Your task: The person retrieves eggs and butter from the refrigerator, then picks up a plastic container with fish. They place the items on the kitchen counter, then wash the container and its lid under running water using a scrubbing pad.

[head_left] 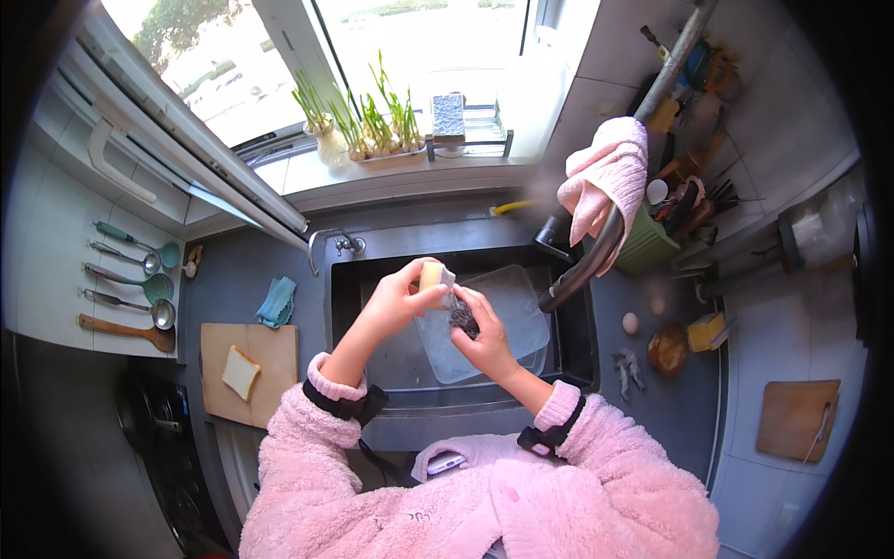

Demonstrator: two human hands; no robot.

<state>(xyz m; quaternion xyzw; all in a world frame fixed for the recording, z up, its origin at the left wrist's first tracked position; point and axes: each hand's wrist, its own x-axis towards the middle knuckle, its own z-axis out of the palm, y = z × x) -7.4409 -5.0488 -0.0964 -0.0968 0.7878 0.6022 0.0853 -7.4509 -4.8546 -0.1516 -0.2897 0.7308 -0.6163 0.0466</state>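
Over the sink (377, 395), my left hand (394, 300) holds a yellow sponge (431, 277) with a greyish-white side. Close beside it, my right hand (487, 339) grips a dark, mesh-like scrubber (462, 316), which meets or nearly meets the sponge. Beneath both hands a translucent plastic lid or shallow tray (517, 307) lies in the basin. A black faucet spout (583, 272) reaches over the sink's right side, with a pink cloth (606, 175) draped on it.
Left of the sink are a blue cloth (277, 302) and a cutting board (276, 363) bearing a bread slice (241, 373). A small curved tap (314, 251) stands behind. At right lie an egg (630, 323), a brown round item (667, 348) and another yellow sponge (705, 331). Sprouting bulbs (384, 143) line the windowsill.
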